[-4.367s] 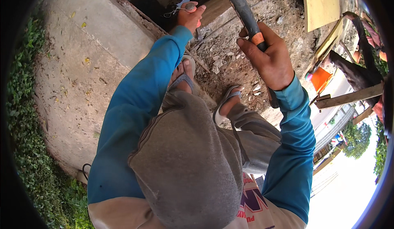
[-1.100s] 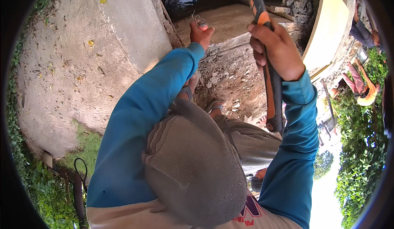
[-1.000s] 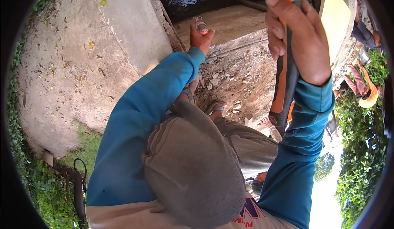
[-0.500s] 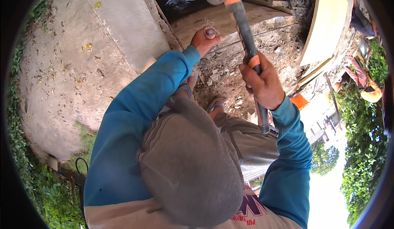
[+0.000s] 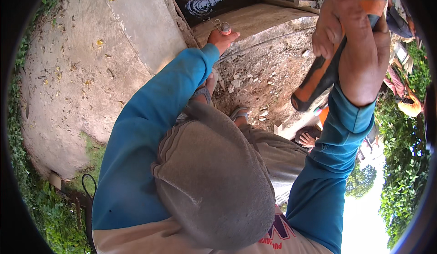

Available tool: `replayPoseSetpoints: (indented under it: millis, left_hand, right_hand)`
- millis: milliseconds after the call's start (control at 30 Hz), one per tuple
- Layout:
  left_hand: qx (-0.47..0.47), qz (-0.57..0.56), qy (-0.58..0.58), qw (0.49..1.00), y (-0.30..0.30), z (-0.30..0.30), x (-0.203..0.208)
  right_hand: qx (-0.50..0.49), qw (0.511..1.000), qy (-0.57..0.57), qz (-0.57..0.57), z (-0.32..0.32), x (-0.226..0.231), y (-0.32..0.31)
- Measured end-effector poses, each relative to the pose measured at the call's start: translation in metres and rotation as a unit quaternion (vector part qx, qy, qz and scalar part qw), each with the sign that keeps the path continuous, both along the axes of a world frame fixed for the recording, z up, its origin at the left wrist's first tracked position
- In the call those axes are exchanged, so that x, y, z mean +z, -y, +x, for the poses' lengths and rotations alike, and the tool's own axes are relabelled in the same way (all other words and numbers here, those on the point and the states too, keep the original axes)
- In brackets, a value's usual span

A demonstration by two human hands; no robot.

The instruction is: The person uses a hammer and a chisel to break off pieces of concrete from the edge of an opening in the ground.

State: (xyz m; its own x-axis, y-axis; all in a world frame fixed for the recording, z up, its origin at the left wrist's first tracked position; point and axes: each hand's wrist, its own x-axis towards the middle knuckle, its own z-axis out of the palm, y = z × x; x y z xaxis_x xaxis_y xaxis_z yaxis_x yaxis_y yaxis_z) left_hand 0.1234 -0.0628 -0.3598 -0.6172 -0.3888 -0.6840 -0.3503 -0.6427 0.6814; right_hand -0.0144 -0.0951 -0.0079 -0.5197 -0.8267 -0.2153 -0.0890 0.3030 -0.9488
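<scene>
My left hand is wrapped round a rod, seen almost end on, with a round, worn metal top. It looks like a chisel, but its lower end is hidden below my fist. A thin, loose wire curls beside it. On the right, my right hand is raised high, close to the camera, and closed round the black and orange handle of a hammer. The hammer's head lies outside the picture. Under my left hand runs the edge of a concrete ledge.
Dark rippled water lies beyond the ledge. A concrete slab spreads to the left. Broken rubble and soil cover the ground by my sandalled foot. Another person's hand shows low on the right, with greenery farther out.
My right hand has swung the hammer up and to the right, taking its head out of view. My left hand with the rod has shifted slightly left and farther away. Another person's hand has appeared.
</scene>
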Motion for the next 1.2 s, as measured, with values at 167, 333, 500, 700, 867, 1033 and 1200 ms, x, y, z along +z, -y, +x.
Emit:
replayPoseSetpoints:
  millis: [167,333,500,700,867,1033,1200]
  left_hand:
    - [-0.017,-0.002,-0.007,1.0,-0.008,-0.004,-0.021]
    - [0.055,-0.038,-0.024,0.997,-0.008,-0.004,-0.018]
    - [0.003,-0.048,0.029,0.998,-0.01,0.004,-0.016]
    - [-0.022,-0.026,0.045,0.998,-0.008,0.004,-0.014]
    - [0.012,-0.038,0.007,0.999,-0.011,-0.005,-0.017]
    - [-0.004,0.002,0.067,0.998,-0.016,-0.008,-0.028]
    - [-0.017,-0.008,0.086,0.996,-0.011,-0.003,-0.044]
  right_hand:
    - [-0.027,0.974,0.014,0.226,0.04,-0.091,-0.078]
    - [0.033,0.857,0.269,0.438,0.03,-0.092,-0.097]
    - [0.039,0.944,0.142,0.294,0.019,-0.028,-0.034]
    - [-0.009,0.993,0.001,-0.121,0.016,-0.028,0.023]
    - [0.083,0.861,0.206,0.458,0.03,-0.12,-0.106]
    - [-0.01,0.848,0.295,0.44,0.013,-0.087,-0.08]
    - [0.001,0.973,0.123,0.194,0.004,-0.029,-0.007]
